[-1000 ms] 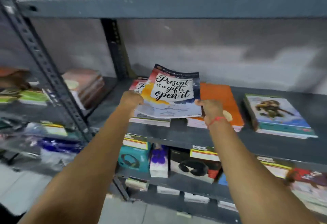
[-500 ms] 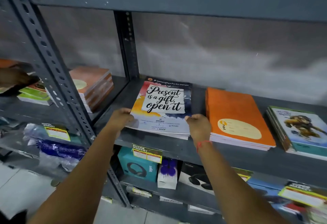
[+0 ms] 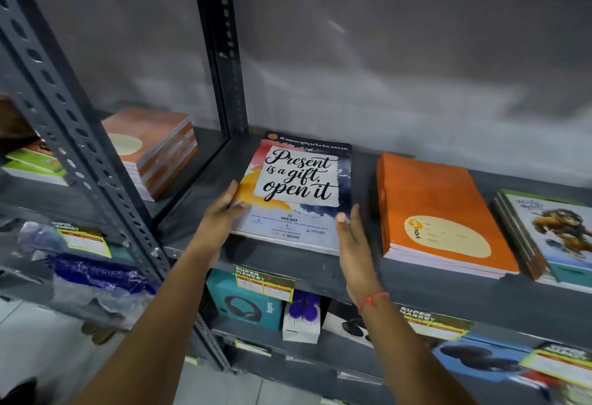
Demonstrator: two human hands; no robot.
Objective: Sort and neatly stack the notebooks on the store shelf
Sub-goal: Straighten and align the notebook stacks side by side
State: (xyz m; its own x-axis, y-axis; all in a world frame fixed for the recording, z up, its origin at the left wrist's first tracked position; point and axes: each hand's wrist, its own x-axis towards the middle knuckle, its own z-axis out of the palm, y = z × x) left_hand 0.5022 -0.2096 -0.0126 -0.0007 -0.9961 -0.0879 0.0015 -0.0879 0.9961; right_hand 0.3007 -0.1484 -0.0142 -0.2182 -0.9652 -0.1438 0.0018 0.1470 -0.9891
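Observation:
A stack of notebooks topped by the "Present is a gift, open it" cover (image 3: 298, 190) lies flat on the grey metal shelf (image 3: 320, 268). My left hand (image 3: 221, 215) rests against the stack's left edge, fingers touching the cover. My right hand (image 3: 354, 244) is flat and open beside the stack's front right corner, fingertips at its edge. To the right lies a stack of orange notebooks (image 3: 439, 215), and further right a stack with a cartoon lion cover (image 3: 554, 238).
A perforated upright post (image 3: 80, 135) divides this bay from the left one, which holds an orange-brown notebook stack (image 3: 153, 148) and green books (image 3: 35, 164). Below are boxed headphones (image 3: 246, 302), a purple-and-white box (image 3: 302, 318) and yellow price tags (image 3: 264, 283).
The quote-cover notebook came down from mid-air onto the stack. My hands slid from gripping its lower corners to lying along the stack's sides; the right hand opened.

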